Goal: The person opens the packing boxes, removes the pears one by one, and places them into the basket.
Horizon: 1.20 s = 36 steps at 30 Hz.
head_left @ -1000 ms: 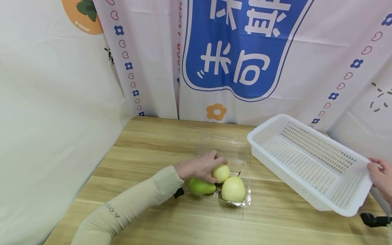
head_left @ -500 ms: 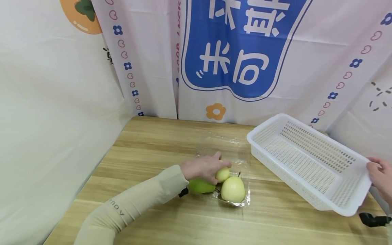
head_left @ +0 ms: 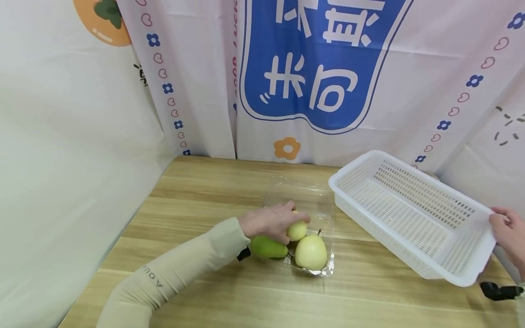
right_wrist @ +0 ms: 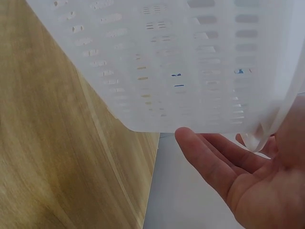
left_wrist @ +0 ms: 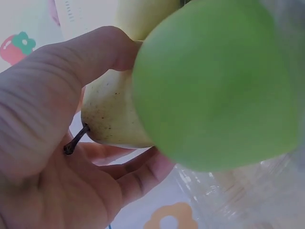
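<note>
My left hand [head_left: 270, 222] reaches over an opened clear plastic clamshell [head_left: 301, 193] and grips a small pale yellow pear [head_left: 297, 232]. In the left wrist view, thumb and fingers go round this spotted pear [left_wrist: 112, 109], whose dark stem points toward the palm. A green pear [head_left: 268, 247] lies below the hand, and a larger pale yellow pear [head_left: 311, 253] sits to the right, both in the clamshell. On the right, my right hand [head_left: 509, 232] holds the near end of a white perforated plastic basket [head_left: 383, 239], which has nothing in it.
The wooden table [head_left: 197, 287] runs up to a printed cloth [head_left: 262, 136] at the back. White cloth [head_left: 82, 182] hangs along the left side. A black strap piece [head_left: 498, 291] is by the right wrist.
My left hand has moved slightly right over the small pale pear, its fingers now further round it. The right hand and basket stay in place; the view shifts a little.
</note>
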Available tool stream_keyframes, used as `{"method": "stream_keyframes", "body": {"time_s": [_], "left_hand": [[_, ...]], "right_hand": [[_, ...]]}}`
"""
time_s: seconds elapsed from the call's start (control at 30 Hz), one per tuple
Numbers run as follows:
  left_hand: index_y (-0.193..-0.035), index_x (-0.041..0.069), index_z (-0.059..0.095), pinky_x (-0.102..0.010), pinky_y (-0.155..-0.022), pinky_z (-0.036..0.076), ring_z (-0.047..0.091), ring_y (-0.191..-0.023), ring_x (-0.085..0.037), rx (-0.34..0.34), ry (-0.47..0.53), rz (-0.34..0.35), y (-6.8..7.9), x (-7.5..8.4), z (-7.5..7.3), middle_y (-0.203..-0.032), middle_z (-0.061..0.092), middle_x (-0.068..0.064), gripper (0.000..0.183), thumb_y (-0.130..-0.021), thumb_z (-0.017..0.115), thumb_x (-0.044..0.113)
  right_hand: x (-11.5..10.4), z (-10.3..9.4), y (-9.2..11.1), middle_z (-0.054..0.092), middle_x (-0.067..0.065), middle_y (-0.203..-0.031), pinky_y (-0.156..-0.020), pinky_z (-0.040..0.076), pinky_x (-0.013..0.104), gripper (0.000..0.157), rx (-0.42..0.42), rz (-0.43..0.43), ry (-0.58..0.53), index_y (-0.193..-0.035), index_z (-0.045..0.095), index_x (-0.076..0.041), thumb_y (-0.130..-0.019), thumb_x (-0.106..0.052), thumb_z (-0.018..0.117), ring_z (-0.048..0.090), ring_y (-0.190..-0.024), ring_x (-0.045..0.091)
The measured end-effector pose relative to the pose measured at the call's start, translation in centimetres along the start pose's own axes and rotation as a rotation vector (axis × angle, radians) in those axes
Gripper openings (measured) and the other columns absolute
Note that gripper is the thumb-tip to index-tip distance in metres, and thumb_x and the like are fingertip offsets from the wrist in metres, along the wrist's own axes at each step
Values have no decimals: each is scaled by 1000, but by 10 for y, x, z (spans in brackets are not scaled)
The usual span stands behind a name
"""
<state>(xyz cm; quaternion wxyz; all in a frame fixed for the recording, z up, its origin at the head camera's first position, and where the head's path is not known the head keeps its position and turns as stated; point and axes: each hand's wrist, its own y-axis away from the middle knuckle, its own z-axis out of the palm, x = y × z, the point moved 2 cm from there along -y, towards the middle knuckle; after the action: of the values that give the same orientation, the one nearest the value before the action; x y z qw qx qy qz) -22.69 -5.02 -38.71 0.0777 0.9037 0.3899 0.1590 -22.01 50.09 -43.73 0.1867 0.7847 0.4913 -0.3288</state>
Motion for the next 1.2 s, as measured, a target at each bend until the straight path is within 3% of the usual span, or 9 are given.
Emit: {"method": "stream_keyframes", "body": {"time_s": [0.17,0.27,0.4,0.5,0.63,0.73,0.87,1.0,1.2], "left_hand": [[-138,38,46,-22,-69,50,54,-93,-14,-18,16,-6,-2,-1,-10,-125,48,-8,71,-79,79,18],[-138,35,46,-22,-71,50,55,-93,-15,-12,26,19,-3,-2,-21,-125,48,-9,71,-79,79,17],[-140,32,46,-23,-76,51,54,-99,-17,16,42,60,-3,-4,-34,-127,48,-10,72,-79,79,15],[-141,32,45,-25,-80,51,54,-104,-18,45,37,82,-5,-3,-42,-130,47,-12,73,-79,78,12],[-140,30,45,-29,-84,51,54,-106,-20,84,11,132,-11,2,-53,-132,47,-15,71,-79,76,9],[-139,27,46,-29,-84,51,55,-105,-20,107,-2,161,-16,6,-64,-131,47,-15,69,-79,75,8],[-139,28,46,-28,-82,51,54,-103,-19,122,-12,159,-20,11,-82,-129,46,-13,67,-80,74,10],[-141,31,44,-28,-80,52,55,-102,-20,116,-18,139,-25,15,-100,-129,44,-11,68,-82,73,13],[-140,30,43,-27,-75,51,54,-99,-19,106,-16,157,-35,25,-115,-129,44,-12,67,-83,71,11]], "right_hand": [[2,-2,0,36,49,-130,-46,46,21,61,-9,-29,-5,-146,17,16,-98,-21,25,37,-60,-15],[0,-2,0,36,49,-130,-45,45,20,60,-7,-28,17,-146,17,16,-98,-19,24,58,-64,13],[-1,-3,-2,37,50,-129,-44,45,21,60,-6,-24,31,-146,18,16,-99,-20,24,58,-62,17],[0,-3,-3,38,50,-127,-45,47,22,61,-8,-31,36,-145,19,17,-99,-22,25,45,-59,-4],[0,-2,-1,38,50,-127,-44,45,21,59,0,-28,56,-145,18,17,-99,-20,24,58,-68,30],[0,-1,0,36,50,-129,-44,44,20,59,1,-16,52,-146,17,17,-99,-18,23,54,-91,53],[-1,-1,0,34,50,-131,-44,42,18,59,-5,1,47,-146,16,16,-99,-19,22,50,-101,57],[-1,-2,-1,34,49,-131,-45,43,19,60,-13,-7,47,-146,16,16,-99,-20,23,50,-100,56],[3,-2,-3,34,50,-131,-46,46,22,62,-37,-36,36,-147,15,17,-99,-22,23,50,-99,57]]}}
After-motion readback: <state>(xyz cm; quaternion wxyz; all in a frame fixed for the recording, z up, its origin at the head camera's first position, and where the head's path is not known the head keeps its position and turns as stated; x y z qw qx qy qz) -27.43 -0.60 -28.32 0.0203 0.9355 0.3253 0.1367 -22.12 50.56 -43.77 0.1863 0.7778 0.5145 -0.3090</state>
